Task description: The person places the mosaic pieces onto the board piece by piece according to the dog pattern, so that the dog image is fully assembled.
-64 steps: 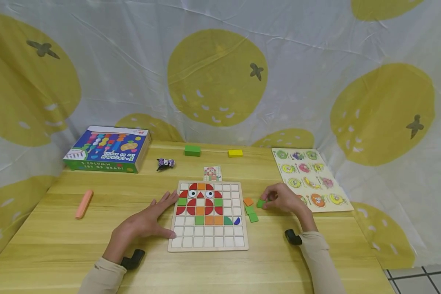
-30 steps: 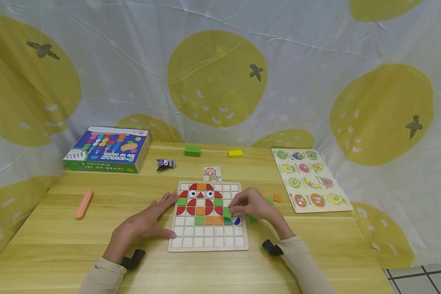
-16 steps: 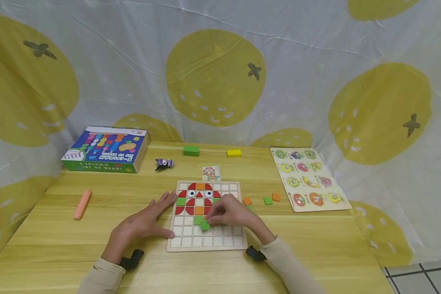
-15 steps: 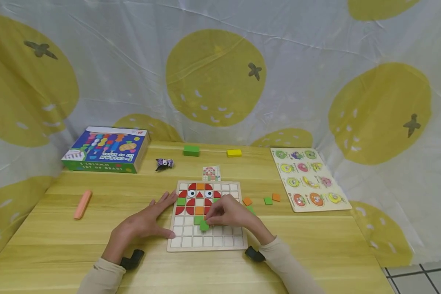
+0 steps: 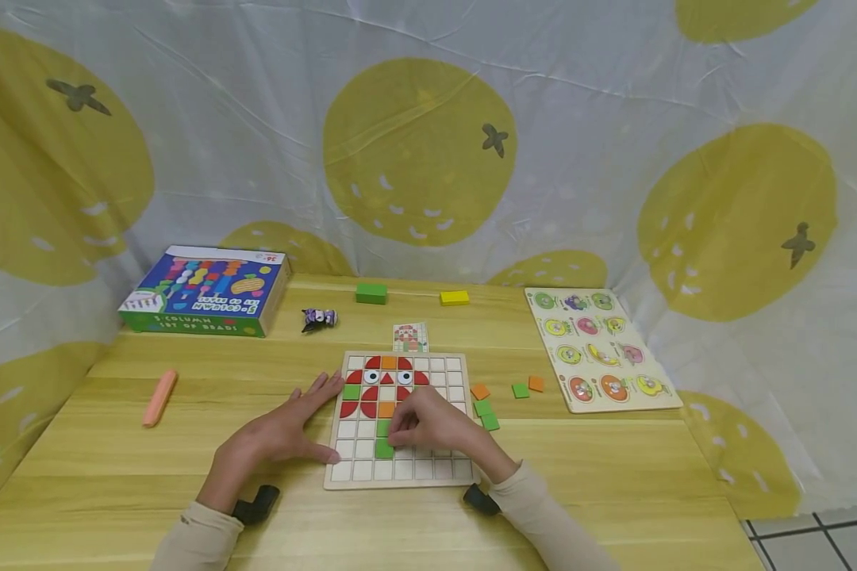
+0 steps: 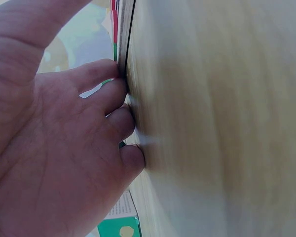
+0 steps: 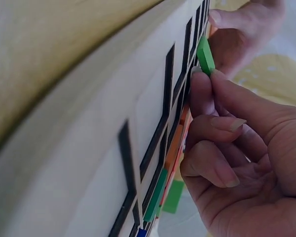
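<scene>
The right hand (image 5: 428, 424) has its grip closed to a pinch on a green square tile (image 5: 384, 448), fingertips (image 7: 202, 81) on the tile's edge. The tile sits at a cell of the wooden grid board (image 5: 402, 473), just below the coloured owl pattern (image 5: 388, 386) that fills the board's upper rows. The left hand (image 5: 278, 432) lies at 9 o'clock of the board with a relaxed, flat grip holding nothing, fingers straight and pressed on the worktop (image 5: 186, 468), fingertips against the board's left edge.

At 3 o'clock of the board lie loose tiles (image 5: 484, 406), green and orange. Further that way rests a fruit peg puzzle (image 5: 600, 349). At 12 o'clock, just beyond the board, is a small pattern card (image 5: 410, 337), and beyond it a green block (image 5: 371, 293) and a yellow block (image 5: 455, 297). At 10 o'clock stands a beads set box (image 5: 207, 289), with a small wrapped sweet (image 5: 320, 319) near it. An orange stick (image 5: 159, 396) lies far out at 9 o'clock.
</scene>
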### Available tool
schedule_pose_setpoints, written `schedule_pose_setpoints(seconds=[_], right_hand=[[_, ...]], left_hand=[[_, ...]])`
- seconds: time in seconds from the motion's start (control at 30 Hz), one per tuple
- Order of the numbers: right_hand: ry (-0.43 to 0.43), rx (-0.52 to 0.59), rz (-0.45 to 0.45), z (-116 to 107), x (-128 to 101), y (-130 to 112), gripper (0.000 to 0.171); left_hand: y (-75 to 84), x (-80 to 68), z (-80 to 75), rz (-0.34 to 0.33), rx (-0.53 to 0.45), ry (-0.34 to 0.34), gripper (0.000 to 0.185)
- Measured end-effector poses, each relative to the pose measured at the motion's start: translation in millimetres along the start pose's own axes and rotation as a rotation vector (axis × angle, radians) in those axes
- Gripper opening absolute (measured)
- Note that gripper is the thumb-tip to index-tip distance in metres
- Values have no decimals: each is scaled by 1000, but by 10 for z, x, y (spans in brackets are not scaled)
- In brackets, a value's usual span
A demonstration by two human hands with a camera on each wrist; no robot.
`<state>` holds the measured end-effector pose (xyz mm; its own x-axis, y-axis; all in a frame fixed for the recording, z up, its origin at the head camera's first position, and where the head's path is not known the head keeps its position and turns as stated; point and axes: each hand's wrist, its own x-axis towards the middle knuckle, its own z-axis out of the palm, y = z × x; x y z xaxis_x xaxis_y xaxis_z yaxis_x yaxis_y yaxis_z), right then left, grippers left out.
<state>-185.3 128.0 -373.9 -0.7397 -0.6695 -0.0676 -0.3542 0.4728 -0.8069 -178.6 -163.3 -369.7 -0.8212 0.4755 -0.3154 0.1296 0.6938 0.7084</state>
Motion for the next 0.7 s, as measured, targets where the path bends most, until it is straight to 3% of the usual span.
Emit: schedule_pose_setpoints(seconds=[0.7], right_hand=[[8, -47, 37, 51, 7, -52, 5]], left_hand=[[17, -16, -17, 1, -3, 3, 120]])
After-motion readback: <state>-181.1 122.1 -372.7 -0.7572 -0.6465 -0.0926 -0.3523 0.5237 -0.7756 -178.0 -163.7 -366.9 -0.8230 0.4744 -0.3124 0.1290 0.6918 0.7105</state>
